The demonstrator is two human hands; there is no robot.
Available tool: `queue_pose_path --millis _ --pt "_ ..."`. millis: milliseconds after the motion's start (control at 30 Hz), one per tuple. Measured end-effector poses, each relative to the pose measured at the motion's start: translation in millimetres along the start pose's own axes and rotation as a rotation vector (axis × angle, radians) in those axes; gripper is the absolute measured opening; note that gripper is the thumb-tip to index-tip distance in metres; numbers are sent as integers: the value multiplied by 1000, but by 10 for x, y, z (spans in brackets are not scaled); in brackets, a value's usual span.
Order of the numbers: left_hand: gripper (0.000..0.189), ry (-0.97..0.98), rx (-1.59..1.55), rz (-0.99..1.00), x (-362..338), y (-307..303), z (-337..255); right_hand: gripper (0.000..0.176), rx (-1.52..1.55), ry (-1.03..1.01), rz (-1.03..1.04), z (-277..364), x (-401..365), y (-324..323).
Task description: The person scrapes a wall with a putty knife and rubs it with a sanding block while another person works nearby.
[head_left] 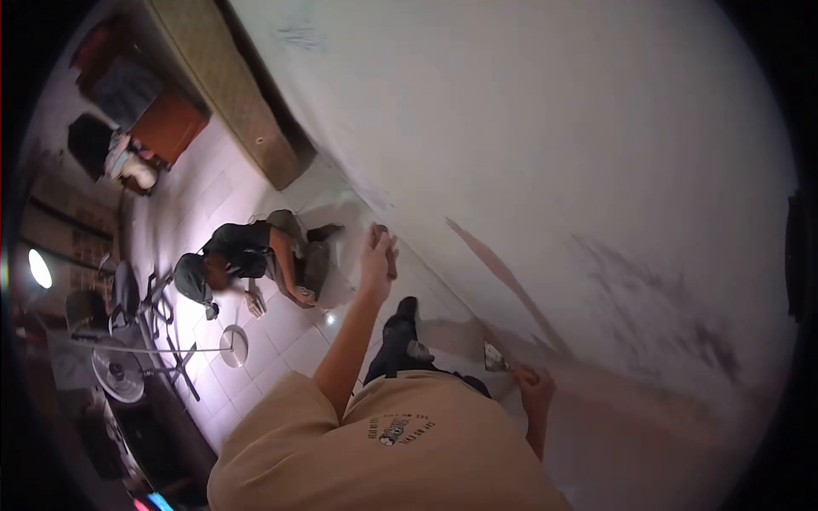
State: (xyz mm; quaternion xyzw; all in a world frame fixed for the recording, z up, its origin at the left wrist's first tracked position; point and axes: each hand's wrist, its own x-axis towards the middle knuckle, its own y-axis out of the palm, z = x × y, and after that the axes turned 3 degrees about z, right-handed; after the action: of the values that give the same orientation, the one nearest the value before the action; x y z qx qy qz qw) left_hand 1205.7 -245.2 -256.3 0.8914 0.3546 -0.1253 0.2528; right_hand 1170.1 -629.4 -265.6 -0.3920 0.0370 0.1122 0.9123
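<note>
My left hand (375,260) is raised near the foot of the wall (528,153), its fingers closed round a small dark brown block (393,266). Whether this block is a sanding block or something else I cannot make out. Lower and to the right, my right hand (534,389) grips the handle of a scraper (495,358) with a broad, shiny blade. The blade points away from my body, close to the wall. Dark smudges and a long brownish streak (507,277) mark the pale wall.
Another person (256,255) in dark clothes and a head covering crouches on the tiled floor (285,345) to my left. Beyond stand a pedestal fan (119,369), a mattress-like panel (230,85) against the wall and an orange-brown piece of furniture (170,128). A bright lamp (40,268) shines far left.
</note>
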Motion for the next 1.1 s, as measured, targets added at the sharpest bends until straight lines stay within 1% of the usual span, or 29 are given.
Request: queue_pose_path --millis 67,100,133,167,200,233,267,300,333,400,433,500,533,600,633,667,700,733,800,867,900,933,967,1000,1033,1067,1100 --pt "48 45 -81 53 -388 187 105 27 70 187 -16 -27 -196 -317" --pt "48 20 -60 103 -621 310 205 25 338 137 -111 -42 -316 -437" --pt "49 -67 -118 140 -904 411 297 23 600 65 -210 -45 -402 -570" --pt "51 -152 -176 169 -1169 492 360 20 686 105 -336 -41 -444 -691" --pt "50 -238 -127 200 -1458 598 444 17 766 144 -451 -48 -501 -822" --pt "48 -326 -69 296 -1649 584 625 17 766 154 -472 14 -536 -935" --pt "49 -471 87 459 -1863 610 715 16 1044 107 -546 114 -598 -1107" --pt "47 -470 299 552 -2239 791 664 16 1323 47 -613 204 -656 -1292" --pt "46 -524 404 664 -2393 774 839 16 1332 47 -625 271 -719 -1472" --pt "46 -516 564 727 -2671 813 963 18 1102 -115 -510 380 -820 -1746" --pt "46 -528 557 718 -2805 800 940 18 1096 -104 -500 414 -885 -1852" --pt "45 -571 681 860 -2929 801 872 25 860 -275 -374 478 -895 -1964" --pt "45 -572 683 869 -2972 750 891 25 856 -274 -381 470 -878 -1969" --pt "44 -622 835 1098 -2979 628 906 32 1050 -568 -274 448 -765 -1941" --pt "46 -589 992 1143 -2988 585 877 32 1039 -570 -289 455 -710 -1923" --pt "46 -588 985 1163 -2921 407 1008 34 1004 -610 -268 451 -657 -1878" --pt "48 -237 1016 1231 -2731 148 1226 37 965 -644 -242 485 -561 -1838" --pt "49 118 1019 1269 -2616 -49 1363 37 942 -636 -243 584 -553 -1871" --pt "50 -57 1166 1059 -2479 -375 1323 38 846 -630 -103 935 -630 -1988" --pt "49 -122 1302 984 -2475 -483 1027 36 674 -794 -150 1250 -704 -2153" --pt "49 -119 1302 986 -2451 -546 934 36 566 -914 -199 1408 -777 -2295" --pt "48 -186 1287 974 -2389 -601 857 35 454 -1033 -249 1545 -811 -2391" --pt "48 -259 1269 963 -2405 -627 806 35 453 -1031 -247 1640 -867 -2402" --pt "48 -266 1264 964 -2451 -573 697 33 534 -1203 -188 1745 -921 -2360" --pt "48 -378 1255 933 -2473 -473 535 32 615 -1376 -128 1820 -933 -2306" --pt "48 -489 1245 900 -2464 -421 441 31 472 -1383 -380 1685 -754 -2102" --pt "48 -489 1244 902 -2410 -413 422 28 452 -1343 -427 1564 -555 -1934"
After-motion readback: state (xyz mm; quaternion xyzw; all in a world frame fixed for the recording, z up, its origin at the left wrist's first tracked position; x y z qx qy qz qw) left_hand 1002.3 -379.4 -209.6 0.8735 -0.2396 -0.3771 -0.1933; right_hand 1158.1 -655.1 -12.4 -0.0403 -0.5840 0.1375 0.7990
